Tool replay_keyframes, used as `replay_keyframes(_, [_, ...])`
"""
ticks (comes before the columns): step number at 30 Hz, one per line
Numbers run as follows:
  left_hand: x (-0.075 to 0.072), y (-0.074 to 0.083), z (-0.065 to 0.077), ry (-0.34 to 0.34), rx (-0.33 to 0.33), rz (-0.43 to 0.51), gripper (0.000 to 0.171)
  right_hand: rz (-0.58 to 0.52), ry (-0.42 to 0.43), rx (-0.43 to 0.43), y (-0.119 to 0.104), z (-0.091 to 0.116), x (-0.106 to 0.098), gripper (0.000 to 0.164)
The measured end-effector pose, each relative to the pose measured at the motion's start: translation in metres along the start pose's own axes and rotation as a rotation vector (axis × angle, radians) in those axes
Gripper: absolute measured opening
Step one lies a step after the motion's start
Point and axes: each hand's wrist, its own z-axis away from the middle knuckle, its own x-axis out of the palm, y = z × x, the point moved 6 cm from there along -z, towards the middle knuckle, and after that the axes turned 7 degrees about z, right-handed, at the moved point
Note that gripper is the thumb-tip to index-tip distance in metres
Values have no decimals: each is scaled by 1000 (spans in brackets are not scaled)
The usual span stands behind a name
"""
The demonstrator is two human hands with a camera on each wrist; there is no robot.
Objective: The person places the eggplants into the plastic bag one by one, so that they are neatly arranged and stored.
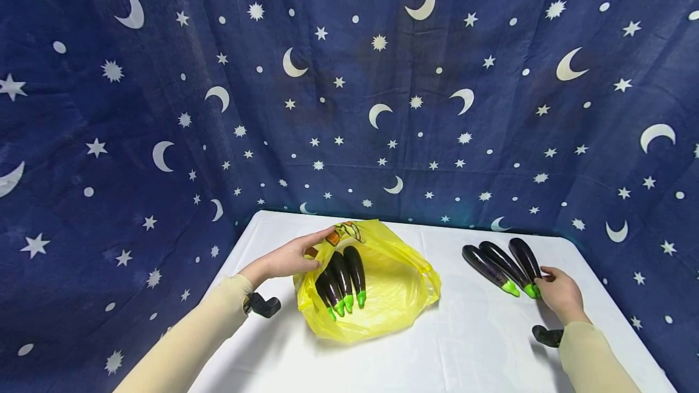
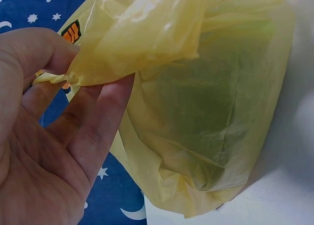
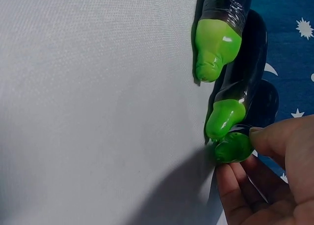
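A yellow plastic bag (image 1: 395, 311) lies with its mouth open on the table, several dark purple eggplants (image 1: 356, 272) with green stem ends inside. My left hand (image 1: 286, 259) pinches the bag's rim at its left side between thumb and fingers; the left wrist view shows the thin plastic (image 2: 216, 102) bunched there. On the right side lie three more eggplants side by side. With thumb and fingers, my right hand (image 1: 565, 297) grips the rightmost eggplant (image 1: 524, 256) at its green stem end (image 3: 233, 149). The middle eggplant (image 1: 501, 261) and the left one (image 1: 485, 265) rest beside it.
A white cloth covers the table (image 1: 464, 344). Behind it and along both sides hangs a dark blue curtain (image 1: 349, 114) with moons and stars. Black wrist-worn devices (image 1: 264, 306) sit at both cuffs.
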Motion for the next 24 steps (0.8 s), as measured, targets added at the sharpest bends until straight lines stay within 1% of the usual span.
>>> replay_keyframes(4, [0, -1, -1, -1, 5, 2, 85, 5, 1, 3, -1, 4, -3, 47])
replay_keyframes(11, [0, -3, -1, -3, -11, -5, 84, 36, -30, -5, 5, 12, -8, 50])
replay_keyframes(16, [0, -1, 0, -4, -13, -15, 84, 56, -84, 6, 8, 17, -11, 53])
replay_keyframes(21, [0, 2, 1, -7, -12, -6, 83, 39, -150, 24, 11, 23, -13, 56])
replay_keyframes(24, [0, 3, 1, -12, -6, 0, 83, 34, -172, 0, 14, 25, -15, 58])
